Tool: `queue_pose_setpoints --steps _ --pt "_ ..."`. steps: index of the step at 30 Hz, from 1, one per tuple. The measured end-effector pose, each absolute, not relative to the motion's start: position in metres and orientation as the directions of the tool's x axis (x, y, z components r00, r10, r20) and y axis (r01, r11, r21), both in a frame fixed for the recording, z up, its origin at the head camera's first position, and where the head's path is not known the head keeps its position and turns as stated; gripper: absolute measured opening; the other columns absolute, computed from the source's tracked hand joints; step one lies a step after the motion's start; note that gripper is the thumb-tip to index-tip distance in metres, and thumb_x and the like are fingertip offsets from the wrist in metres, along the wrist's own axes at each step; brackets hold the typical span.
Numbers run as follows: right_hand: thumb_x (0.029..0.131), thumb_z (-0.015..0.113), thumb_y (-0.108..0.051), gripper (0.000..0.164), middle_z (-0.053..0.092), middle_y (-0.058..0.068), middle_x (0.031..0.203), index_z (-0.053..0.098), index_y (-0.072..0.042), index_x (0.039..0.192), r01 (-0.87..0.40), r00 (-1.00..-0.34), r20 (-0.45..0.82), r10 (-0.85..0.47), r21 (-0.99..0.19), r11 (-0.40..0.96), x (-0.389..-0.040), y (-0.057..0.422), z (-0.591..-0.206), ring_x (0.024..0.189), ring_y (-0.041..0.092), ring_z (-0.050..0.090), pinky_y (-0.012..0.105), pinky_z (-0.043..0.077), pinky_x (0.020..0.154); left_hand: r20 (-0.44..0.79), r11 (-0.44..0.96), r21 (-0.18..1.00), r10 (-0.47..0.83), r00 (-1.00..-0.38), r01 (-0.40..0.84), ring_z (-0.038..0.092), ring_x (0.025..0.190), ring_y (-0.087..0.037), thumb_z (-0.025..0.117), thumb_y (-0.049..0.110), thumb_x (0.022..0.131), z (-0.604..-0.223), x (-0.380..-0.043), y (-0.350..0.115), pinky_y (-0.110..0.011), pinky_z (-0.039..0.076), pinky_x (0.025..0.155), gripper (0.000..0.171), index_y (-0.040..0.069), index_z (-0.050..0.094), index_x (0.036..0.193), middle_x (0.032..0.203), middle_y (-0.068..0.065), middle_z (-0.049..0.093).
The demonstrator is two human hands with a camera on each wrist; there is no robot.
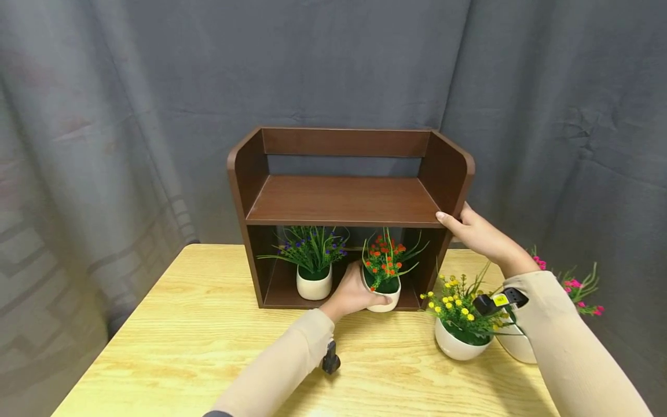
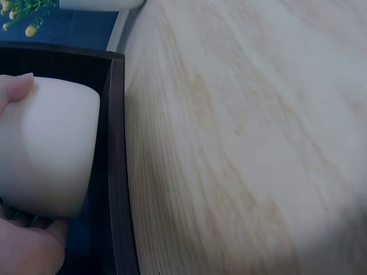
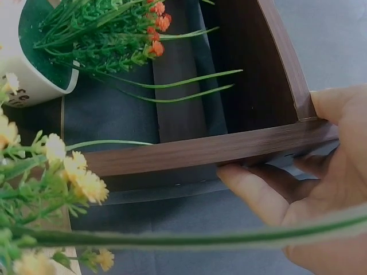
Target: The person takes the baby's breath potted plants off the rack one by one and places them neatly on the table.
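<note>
My left hand [image 1: 350,293] grips a white pot [image 2: 51,143] of orange-red artificial flowers [image 1: 384,260], thumb on the near side and fingers around the other. This pot is at the front right of the lower compartment of a dark brown wooden shelf [image 1: 344,200]. Whether its base touches the shelf floor I cannot tell. Further left in that compartment stands a white pot of purple flowers [image 1: 314,284]. My right hand [image 1: 484,234] holds the shelf's right side panel [image 3: 195,152], with the thumb at the front edge and the fingers behind the panel.
On the light wooden table [image 1: 172,324], right of the shelf, stands a white pot of yellow flowers [image 1: 461,343]. Behind it, partly covered by my right sleeve, is a pot of pink flowers [image 1: 518,347]. Grey curtains [image 1: 339,63] hang behind the table.
</note>
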State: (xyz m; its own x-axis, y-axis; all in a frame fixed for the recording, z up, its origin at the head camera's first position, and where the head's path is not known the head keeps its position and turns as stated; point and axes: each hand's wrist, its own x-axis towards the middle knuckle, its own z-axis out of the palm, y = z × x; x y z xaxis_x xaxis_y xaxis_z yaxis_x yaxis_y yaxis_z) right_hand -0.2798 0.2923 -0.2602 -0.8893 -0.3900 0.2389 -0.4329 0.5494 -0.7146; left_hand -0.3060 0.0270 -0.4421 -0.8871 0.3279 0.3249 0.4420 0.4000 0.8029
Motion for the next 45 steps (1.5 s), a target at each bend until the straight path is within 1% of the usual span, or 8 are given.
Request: queue_pose_setpoints --steps 7,10,15,21,24,28,36,45 --pt "0.109 0.042 -0.025 0.067 0.011 0.024 0.160 0.001 -0.007 0.159 -0.434 -0.888 0.240 -0.393 -0.721 0.541 -0.281 0.293 -0.261 0.144 0.043 0.017 0.066 0.021 0.107 0.386 0.368 0.778 0.361 -0.849 0.510 0.053 0.115 -0.018 0.097 0.025 0.059 -0.441 -0.298 0.023 -0.034 0.042 0.102 0.086 0.015 0.055 0.133 0.121 -0.002 0.059" --pt "0.110 0.042 -0.025 0.067 0.012 0.024 0.159 0.001 -0.006 0.159 -0.431 -0.889 0.237 -0.392 -0.722 0.541 -0.281 0.293 -0.262 0.144 0.043 0.018 0.066 0.022 0.107 0.374 0.371 0.781 0.366 -0.852 0.502 0.050 0.114 -0.018 0.097 0.026 0.059 -0.440 -0.292 0.021 -0.035 0.042 0.101 0.086 0.017 0.055 0.133 0.122 -0.001 0.056" --pt "0.109 0.042 -0.026 0.068 0.012 0.024 0.159 0.001 -0.007 0.159 -0.428 -0.892 0.238 -0.385 -0.720 0.546 -0.280 0.293 -0.262 0.144 0.042 0.017 0.066 0.021 0.107 0.365 0.372 0.780 0.383 -0.849 0.503 0.047 0.114 -0.019 0.097 0.029 0.059 -0.443 -0.280 0.017 -0.038 0.042 0.101 0.089 0.016 0.052 0.135 0.123 -0.003 0.054" --pt "0.110 0.042 -0.026 0.069 0.008 0.023 0.161 -0.002 -0.008 0.160 -0.425 -0.894 0.235 -0.382 -0.718 0.552 -0.281 0.294 -0.262 0.145 0.043 0.014 0.067 0.020 0.107 0.328 0.351 0.802 0.417 -0.848 0.483 0.044 0.121 -0.018 0.098 0.029 0.060 -0.446 -0.269 0.012 -0.039 0.039 0.105 0.094 0.019 0.049 0.140 0.131 -0.001 0.050" --pt "0.109 0.042 -0.026 0.069 0.007 0.023 0.162 -0.002 -0.009 0.160 -0.423 -0.894 0.233 -0.382 -0.719 0.552 -0.282 0.295 -0.262 0.146 0.043 0.013 0.068 0.019 0.107 0.277 0.381 0.814 0.407 -0.870 0.438 0.043 0.124 -0.020 0.097 0.034 0.060 -0.448 -0.262 0.009 -0.042 0.038 0.105 0.103 0.016 0.043 0.146 0.135 -0.004 0.047" --pt "0.109 0.042 -0.026 0.069 0.008 0.023 0.162 -0.002 -0.009 0.160 -0.421 -0.895 0.232 -0.382 -0.722 0.548 -0.282 0.295 -0.263 0.146 0.044 0.013 0.069 0.019 0.107 0.228 0.401 0.830 0.391 -0.892 0.388 0.043 0.126 -0.023 0.096 0.037 0.061 -0.450 -0.251 0.006 -0.046 0.039 0.105 0.114 0.009 0.033 0.151 0.139 -0.008 0.042" --pt "0.109 0.042 -0.026 0.069 0.008 0.023 0.161 -0.001 -0.009 0.160 -0.421 -0.895 0.239 -0.376 -0.729 0.540 -0.281 0.295 -0.263 0.145 0.043 0.013 0.067 0.019 0.108 0.219 0.369 0.842 0.434 -0.874 0.394 0.041 0.131 -0.024 0.095 0.041 0.063 -0.454 -0.235 0.002 -0.048 0.036 0.108 0.114 0.008 0.030 0.151 0.147 -0.009 0.036" --pt "0.109 0.043 -0.027 0.070 0.006 0.022 0.162 -0.002 -0.010 0.160 -0.417 -0.898 0.235 -0.373 -0.727 0.545 -0.282 0.295 -0.263 0.146 0.043 0.012 0.069 0.019 0.107 0.195 0.365 0.855 0.433 -0.880 0.370 0.045 0.128 -0.024 0.095 0.042 0.062 -0.458 -0.227 0.004 -0.045 0.037 0.107 0.116 0.008 0.030 0.151 0.142 -0.008 0.039"
